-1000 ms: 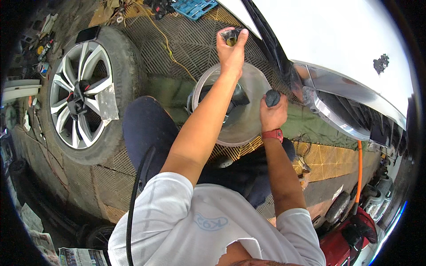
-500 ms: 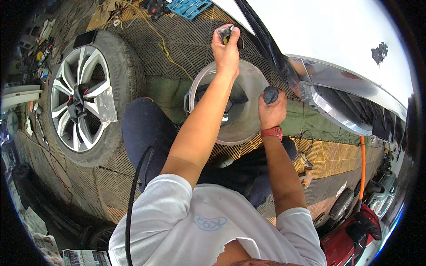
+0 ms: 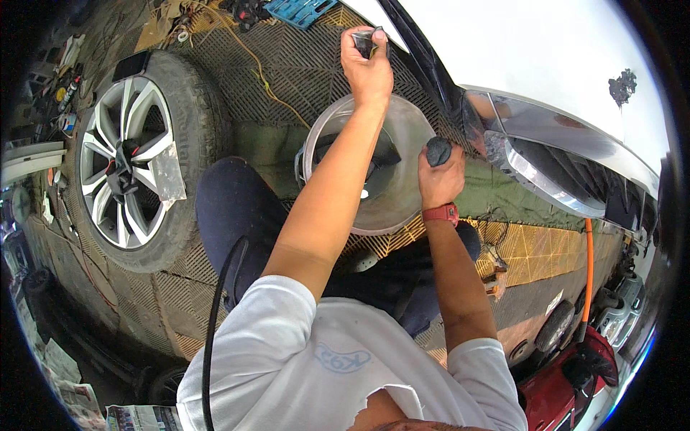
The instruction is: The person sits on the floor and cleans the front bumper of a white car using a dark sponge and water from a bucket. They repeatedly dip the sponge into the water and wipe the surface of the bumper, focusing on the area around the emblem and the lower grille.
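My left hand (image 3: 368,80) is stretched out far, beside the dark edge of a white car panel (image 3: 503,43). Its fingers and thumb close on a small, dark, shiny bent piece (image 3: 364,44) whose kind I cannot make out. Nearer, by the right rim of a translucent round bucket (image 3: 406,208), my right hand (image 3: 442,179) is closed around a dark grey, rough round lump (image 3: 438,151). A red watch (image 3: 440,213) sits on that wrist. Dark pieces (image 3: 388,152) lie inside the bucket, partly hidden by my left forearm.
To the left lies a wheel with a tyre (image 3: 205,108), bearing a phone (image 3: 131,65), a grey sheet (image 3: 169,174) and a dark cloth (image 3: 123,176). A blue tool case (image 3: 300,10) and yellow cord (image 3: 259,68) lie beyond. An orange hose (image 3: 588,266) hangs at right.
My left hand has moved slightly farther away, and the dark shiny piece has tilted with it. My right hand stays by the bucket rim with the lump in its grip.
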{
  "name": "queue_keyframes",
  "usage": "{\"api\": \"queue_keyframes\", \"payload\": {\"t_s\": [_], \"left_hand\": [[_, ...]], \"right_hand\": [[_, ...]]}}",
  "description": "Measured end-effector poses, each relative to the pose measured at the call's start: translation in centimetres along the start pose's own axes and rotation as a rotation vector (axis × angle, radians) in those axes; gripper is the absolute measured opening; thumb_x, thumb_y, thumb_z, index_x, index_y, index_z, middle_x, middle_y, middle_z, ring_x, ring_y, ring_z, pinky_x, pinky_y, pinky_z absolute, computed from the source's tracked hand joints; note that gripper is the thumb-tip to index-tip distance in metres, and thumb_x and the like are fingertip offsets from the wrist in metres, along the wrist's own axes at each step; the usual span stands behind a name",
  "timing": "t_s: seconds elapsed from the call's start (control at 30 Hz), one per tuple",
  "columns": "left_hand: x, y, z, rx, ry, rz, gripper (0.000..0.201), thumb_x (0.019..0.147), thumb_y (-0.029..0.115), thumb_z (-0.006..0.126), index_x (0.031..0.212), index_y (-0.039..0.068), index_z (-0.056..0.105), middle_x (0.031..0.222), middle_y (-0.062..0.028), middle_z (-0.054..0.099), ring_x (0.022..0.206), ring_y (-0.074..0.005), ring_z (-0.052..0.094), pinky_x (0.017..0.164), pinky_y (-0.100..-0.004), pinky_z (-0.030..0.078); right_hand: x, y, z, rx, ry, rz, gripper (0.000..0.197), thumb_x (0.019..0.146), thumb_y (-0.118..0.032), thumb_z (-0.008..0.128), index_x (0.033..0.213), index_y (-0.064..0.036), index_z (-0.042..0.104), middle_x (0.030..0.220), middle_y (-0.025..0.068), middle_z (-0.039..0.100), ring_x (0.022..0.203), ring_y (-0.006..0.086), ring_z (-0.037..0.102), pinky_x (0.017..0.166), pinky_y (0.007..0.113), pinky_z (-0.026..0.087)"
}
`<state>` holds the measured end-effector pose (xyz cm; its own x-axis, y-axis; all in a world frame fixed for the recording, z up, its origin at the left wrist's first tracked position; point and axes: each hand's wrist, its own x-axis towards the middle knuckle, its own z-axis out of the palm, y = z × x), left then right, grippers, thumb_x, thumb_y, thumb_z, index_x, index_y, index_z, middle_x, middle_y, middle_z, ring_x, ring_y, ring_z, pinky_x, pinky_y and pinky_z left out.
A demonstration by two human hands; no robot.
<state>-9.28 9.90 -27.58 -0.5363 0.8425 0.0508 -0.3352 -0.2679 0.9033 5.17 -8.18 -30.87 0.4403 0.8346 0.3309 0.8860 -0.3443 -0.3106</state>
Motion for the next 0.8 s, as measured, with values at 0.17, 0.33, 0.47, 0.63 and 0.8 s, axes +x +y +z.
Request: {"api": "queue_keyframes", "payload": {"t_s": [0.17, 0.33, 0.47, 0.63, 0.8], "left_hand": [[0.0, 0.2, 0.2, 0.102, 0.008, 0.031, 0.025, 0.096, 0.019, 0.082, 0.105, 0.005, 0.063, 0.096, 0.0001, 0.063, 0.088, -0.0128, 0.058, 0.084, -0.0310, 0.050], [-0.4, -0.1, 0.6, 0.076, 0.033, 0.039, 0.025, 0.097, 0.020, 0.081, 0.104, 0.005, 0.063, 0.094, 0.0001, 0.062, 0.087, -0.0128, 0.057, 0.082, -0.0311, 0.049], [-1.3, 0.5, 0.7, 0.054, 0.029, -0.017, 0.022, 0.098, 0.019, 0.080, 0.103, 0.006, 0.063, 0.094, 0.0004, 0.062, 0.088, -0.0116, 0.056, 0.082, -0.0304, 0.048], [-0.4, 0.6, 0.5, 0.030, 0.042, 0.022, 0.021, 0.098, 0.019, 0.079, 0.103, 0.006, 0.063, 0.094, 0.0008, 0.063, 0.088, -0.0118, 0.056, 0.083, -0.0297, 0.048], [-1.0, 0.6, -0.8, 0.188, -0.075, 0.014, 0.020, 0.099, 0.018, 0.078, 0.107, 0.007, 0.064, 0.094, 0.0019, 0.062, 0.088, -0.0117, 0.056, 0.085, -0.0298, 0.047]], "right_hand": [[0.1, 0.4, 0.1, 0.061, 0.016, -0.027, 0.054, 0.080, -0.034, 0.085, 0.120, -0.0043, 0.064, 0.111, 0.0220, 0.070, 0.103, 0.0459, 0.069, 0.087, 0.053, 0.056], [-0.2, 0.7, 0.3, 0.059, -0.002, -0.038, 0.054, 0.078, -0.034, 0.086, 0.119, -0.0048, 0.065, 0.114, 0.0216, 0.070, 0.103, 0.0460, 0.069, 0.086, 0.054, 0.056], [-0.3, 0.9, 0.5, 0.056, 0.042, -0.056, 0.055, 0.078, -0.034, 0.086, 0.120, -0.0047, 0.065, 0.114, 0.0216, 0.070, 0.103, 0.0460, 0.069, 0.086, 0.054, 0.056], [-0.4, 1.1, 0.4, 0.055, 0.004, -0.066, 0.057, 0.077, -0.033, 0.086, 0.122, -0.0046, 0.064, 0.113, 0.0219, 0.069, 0.101, 0.0462, 0.069, 0.086, 0.054, 0.056], [-0.4, 0.7, 0.3, 0.065, 0.033, -0.059, 0.054, 0.079, -0.033, 0.085, 0.119, -0.0044, 0.064, 0.112, 0.0213, 0.070, 0.101, 0.0456, 0.069, 0.086, 0.054, 0.055]]}}
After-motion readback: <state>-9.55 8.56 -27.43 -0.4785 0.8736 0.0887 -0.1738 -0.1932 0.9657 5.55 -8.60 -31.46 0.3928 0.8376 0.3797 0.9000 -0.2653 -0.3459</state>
